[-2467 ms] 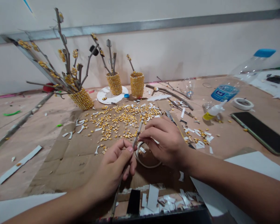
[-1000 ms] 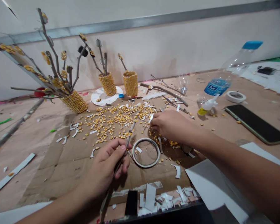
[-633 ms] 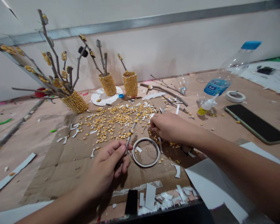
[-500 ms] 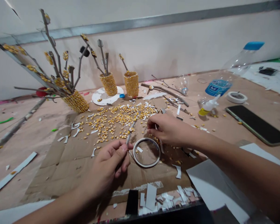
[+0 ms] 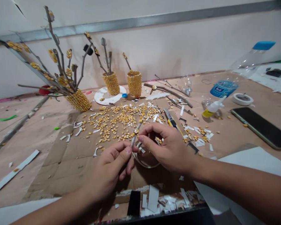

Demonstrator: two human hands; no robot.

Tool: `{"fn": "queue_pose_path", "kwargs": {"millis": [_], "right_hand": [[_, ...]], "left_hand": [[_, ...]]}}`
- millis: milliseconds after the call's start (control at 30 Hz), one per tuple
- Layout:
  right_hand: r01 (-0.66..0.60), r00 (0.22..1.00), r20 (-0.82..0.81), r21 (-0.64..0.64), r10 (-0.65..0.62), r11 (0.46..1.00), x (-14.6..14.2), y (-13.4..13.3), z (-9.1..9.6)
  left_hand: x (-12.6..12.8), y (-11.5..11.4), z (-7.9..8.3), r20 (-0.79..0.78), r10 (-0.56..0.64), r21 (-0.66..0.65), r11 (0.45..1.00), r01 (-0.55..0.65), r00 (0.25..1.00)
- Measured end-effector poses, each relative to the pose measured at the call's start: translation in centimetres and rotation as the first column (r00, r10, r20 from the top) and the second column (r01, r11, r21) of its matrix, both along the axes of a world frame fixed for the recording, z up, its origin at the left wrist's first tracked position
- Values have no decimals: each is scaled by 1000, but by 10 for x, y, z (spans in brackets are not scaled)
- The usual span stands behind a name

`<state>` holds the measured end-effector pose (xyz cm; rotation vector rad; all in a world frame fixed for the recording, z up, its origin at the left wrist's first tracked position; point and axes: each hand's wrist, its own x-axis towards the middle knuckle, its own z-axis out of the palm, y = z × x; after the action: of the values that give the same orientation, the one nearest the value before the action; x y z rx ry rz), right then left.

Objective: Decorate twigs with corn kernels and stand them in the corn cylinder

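In my left hand [image 5: 113, 165] a thin twig [image 5: 139, 125] is pinched between thumb and fingers, pointing up and away. A few corn kernels sit along the twig, and its lower part looks wrapped in pale tape. My right hand [image 5: 173, 150] has its thumb and forefinger closed together against the twig's side; whatever is between them is too small to make out. Beneath my right hand, a ring of double-sided tape [image 5: 144, 164] is partly covered. Loose corn kernels [image 5: 125, 118] lie spread over the cardboard [image 5: 61, 162] just beyond my hands.
Corn-covered pots [image 5: 78, 100] with branches stand at the back left. A utility knife [image 5: 170, 118] lies behind my right hand. To the right are a glue bottle [image 5: 212, 108], a plastic bottle [image 5: 223, 89], a tape roll [image 5: 243, 99] and a phone [image 5: 262, 126]. Paper scraps [image 5: 153, 198] lie in front.
My right hand has come from the kernels back toward me to the twig, its fingertips meeting it. The utility knife has come into sight. My left hand keeps its hold.
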<state>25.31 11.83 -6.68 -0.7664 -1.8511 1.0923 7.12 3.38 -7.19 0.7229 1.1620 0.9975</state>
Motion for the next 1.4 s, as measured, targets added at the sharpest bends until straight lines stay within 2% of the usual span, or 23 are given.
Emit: {"fn": "queue_pose_path", "kwargs": {"millis": [200, 400, 733, 1033, 1233, 1333, 1400], "right_hand": [[1, 1000, 23, 9, -1, 1000, -1, -4, -1], [25, 1000, 18, -39, -25, 999, -3, -6, -4], [106, 994, 18, -49, -105, 993, -4, -8, -4], [73, 996, -40, -150, -80, 986, -6, -9, -4], [91, 996, 2, -111, -92, 990, -7, -10, -6], [89, 994, -61, -88, -95, 992, -4, -6, -1], [139, 982, -123, -69, -146, 988, 1, 2, 4]], "left_hand": [[-1, 0, 0, -17, -14, 19, 1000, 15, 1000], [0, -1, 0, -42, -29, 17, 999, 29, 999], [3, -2, 2, -69, -14, -16, 1000, 13, 997], [5, -4, 3, -100, -12, -5, 1000, 12, 995], [6, -4, 1, -121, -30, 16, 999, 32, 992], [7, -4, 2, -110, -18, 19, 1000, 20, 994], [8, -5, 3, -93, 15, 14, 1000, -14, 996]]}}
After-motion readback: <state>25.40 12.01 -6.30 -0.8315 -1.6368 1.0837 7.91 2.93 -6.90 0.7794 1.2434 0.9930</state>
